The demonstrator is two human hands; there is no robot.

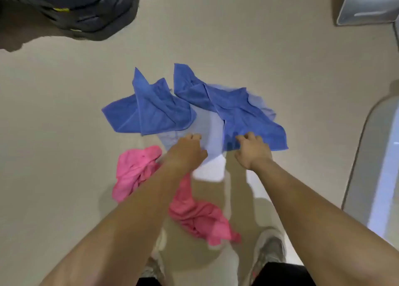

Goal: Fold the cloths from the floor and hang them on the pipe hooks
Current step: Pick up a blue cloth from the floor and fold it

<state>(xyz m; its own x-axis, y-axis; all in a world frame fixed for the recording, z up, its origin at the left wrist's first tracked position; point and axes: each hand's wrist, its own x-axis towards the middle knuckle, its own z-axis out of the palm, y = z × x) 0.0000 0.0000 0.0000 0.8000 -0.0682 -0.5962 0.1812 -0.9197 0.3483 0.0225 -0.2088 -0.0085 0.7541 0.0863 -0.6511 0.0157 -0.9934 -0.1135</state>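
– Well, our right hand [252, 150] has its fingers curled onto the near edge of the right blue cloth [239, 113], pinching it as far as we can judge. Our left hand [186, 149] is curled too, over a pale smeared patch just beside that cloth. Whether it grips anything we cannot tell.

– So what worries us?

– If only one hand has a true hold, the cloth will likely come up lopsided and bunch instead of opening flat, and our fold will be crooked. It lies crumpled, with a corner turned over.

– And the neighbours?

– The left blue cloth [149, 110] lies just beside it, perhaps touching under the blur, so a quick lift could drag it along. The pink cloth [138, 171] sprawls under our left forearm and toward our shoes [269, 251]. We could tread on it when we step.

– Farther out?

– A dark bag [71, 7] sits well apart on the floor [259, 37]. No pipe hooks show, so we cannot judge the carry, and a loose fold may fall open on the way.
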